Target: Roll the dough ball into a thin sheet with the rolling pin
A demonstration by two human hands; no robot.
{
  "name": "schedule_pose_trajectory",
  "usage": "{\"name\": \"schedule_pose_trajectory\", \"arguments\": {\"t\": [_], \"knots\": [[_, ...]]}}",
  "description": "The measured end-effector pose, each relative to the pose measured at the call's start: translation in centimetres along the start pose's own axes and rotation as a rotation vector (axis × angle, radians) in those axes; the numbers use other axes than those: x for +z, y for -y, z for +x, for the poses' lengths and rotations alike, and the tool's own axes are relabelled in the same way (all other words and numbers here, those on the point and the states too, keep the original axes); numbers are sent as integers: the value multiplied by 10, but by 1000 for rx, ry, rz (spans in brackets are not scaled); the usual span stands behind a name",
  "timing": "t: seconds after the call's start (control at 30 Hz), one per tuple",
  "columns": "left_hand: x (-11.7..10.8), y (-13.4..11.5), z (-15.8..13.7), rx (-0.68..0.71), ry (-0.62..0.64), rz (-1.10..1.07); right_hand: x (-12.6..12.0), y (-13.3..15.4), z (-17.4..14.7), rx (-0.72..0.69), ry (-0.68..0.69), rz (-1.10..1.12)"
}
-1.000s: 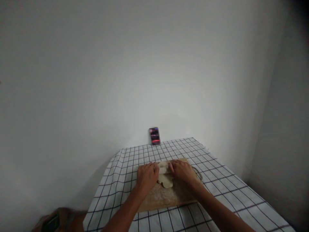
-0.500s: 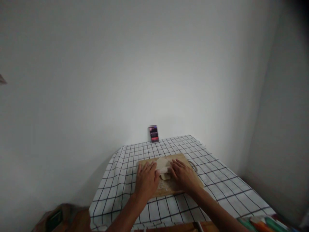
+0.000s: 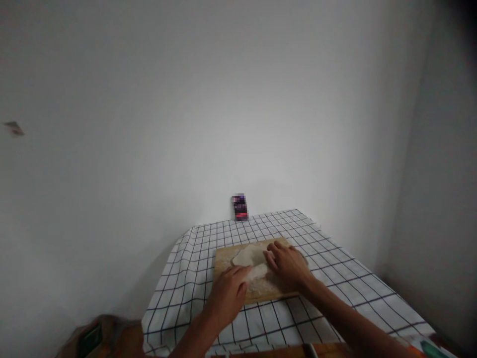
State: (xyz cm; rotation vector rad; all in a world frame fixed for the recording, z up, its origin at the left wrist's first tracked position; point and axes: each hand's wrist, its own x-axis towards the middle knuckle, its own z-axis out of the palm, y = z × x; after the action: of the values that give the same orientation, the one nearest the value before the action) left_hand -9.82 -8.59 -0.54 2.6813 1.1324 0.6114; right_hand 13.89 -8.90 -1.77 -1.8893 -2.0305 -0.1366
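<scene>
A flattened sheet of pale dough lies on a wooden board dusted with flour. Across its near side slants a short, light rolling pin, whose ends are hidden under my hands. My left hand is curled over the nearer left end, close to the board's front left. Over the farther right end is my right hand, with its fingers bent and partly covering the dough. Loose flour shows on the board in front of the pin.
A white cloth with a dark grid covers the table. At its back edge a small blurred dark object stands against the wall. A brown item with a dark green panel is low at the left. A cord loop lies beside the board's right edge.
My left hand has come back toward me, and the rolling pin now lies at a slant. More of the dough shows beyond it, on the left. The view has shifted slightly.
</scene>
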Motion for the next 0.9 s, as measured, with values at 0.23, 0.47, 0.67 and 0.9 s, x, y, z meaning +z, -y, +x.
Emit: {"name": "schedule_pose_trajectory", "arguments": {"t": [0.23,0.47,0.67,0.9], "knots": [[25,17,35,-84,-86,283,-2,-25,52,-82,78,23],[27,39,72,-159,-47,265,17,-31,98,-97,177,90],[32,34,69,-194,-130,290,20,-35,96,-99,187,117],[38,16,49,-133,-157,277,23,-39,44,-126,120,96]]}}
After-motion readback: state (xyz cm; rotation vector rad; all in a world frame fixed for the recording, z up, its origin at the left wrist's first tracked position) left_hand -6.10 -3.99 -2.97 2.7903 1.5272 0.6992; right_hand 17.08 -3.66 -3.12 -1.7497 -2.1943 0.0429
